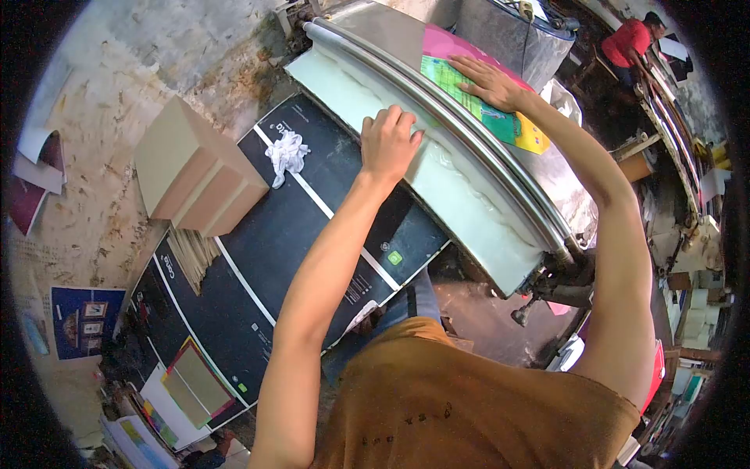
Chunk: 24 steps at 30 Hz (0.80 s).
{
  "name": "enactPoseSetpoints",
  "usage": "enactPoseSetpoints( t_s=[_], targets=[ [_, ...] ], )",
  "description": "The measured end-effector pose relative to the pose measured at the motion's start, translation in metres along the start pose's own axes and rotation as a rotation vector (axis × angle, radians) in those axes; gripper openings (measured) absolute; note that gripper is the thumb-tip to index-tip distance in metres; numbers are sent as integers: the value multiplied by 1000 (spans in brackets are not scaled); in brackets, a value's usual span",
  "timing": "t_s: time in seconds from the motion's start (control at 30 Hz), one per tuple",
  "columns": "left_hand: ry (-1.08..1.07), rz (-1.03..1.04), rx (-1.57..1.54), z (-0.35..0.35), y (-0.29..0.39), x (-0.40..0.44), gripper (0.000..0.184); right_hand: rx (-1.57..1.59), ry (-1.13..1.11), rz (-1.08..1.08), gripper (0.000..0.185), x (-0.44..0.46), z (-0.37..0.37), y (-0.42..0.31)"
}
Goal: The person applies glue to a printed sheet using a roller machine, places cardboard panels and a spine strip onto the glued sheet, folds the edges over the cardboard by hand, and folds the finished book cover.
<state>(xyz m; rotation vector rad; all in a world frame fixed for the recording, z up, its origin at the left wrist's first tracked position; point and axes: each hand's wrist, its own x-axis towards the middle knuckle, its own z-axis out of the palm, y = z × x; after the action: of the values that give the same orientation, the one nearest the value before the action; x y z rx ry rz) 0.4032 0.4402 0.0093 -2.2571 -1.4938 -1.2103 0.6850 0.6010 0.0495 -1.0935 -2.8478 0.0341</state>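
My left hand (pixel 388 146) is curled, knuckles up, over the inner edge of a pale tray (pixel 476 215) coated with milky, wet-looking stuff. Its fingertips are hidden, so I cannot make out what they hold, if anything. Beyond the tray run long metal rollers (pixel 469 117). My right hand (pixel 491 84) lies flat, fingers spread, on a colourful green and yellow printed sheet (pixel 445 78) behind the rollers. Pink printed material (pixel 461 45) and a grey-brown board (pixel 383 31) lie beside that sheet.
A black-topped table (pixel 273 227) with white stripes adjoins the tray. It bears a crumpled white cloth (pixel 287 155), stacked brown boards (pixel 199 168) and a framed brown board (pixel 197 379). A grey drum (pixel 500 39) stands behind the rollers. Another person in red (pixel 625 43) bends at the far right.
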Motion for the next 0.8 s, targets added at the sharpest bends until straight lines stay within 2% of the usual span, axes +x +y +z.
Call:
enactPoseSetpoints(
  t_s=[0.13,0.23,0.43,0.53,0.8],
  targets=[
    [-2,115,29,7,-1,1,20,21,4,6,73,-1,5,4],
    [72,110,15,13,2,0,21,0,-3,5,73,-2,-1,-1],
    [74,-403,-320,22,9,-1,22,5,-5,14,73,-2,-1,-4],
    [-212,-910,-804,5,17,18,28,14,-4,16,72,-3,-2,-6],
    [-119,-1162,-1014,20,20,22,28,1,5,33,72,-4,-3,-12]
  ],
)
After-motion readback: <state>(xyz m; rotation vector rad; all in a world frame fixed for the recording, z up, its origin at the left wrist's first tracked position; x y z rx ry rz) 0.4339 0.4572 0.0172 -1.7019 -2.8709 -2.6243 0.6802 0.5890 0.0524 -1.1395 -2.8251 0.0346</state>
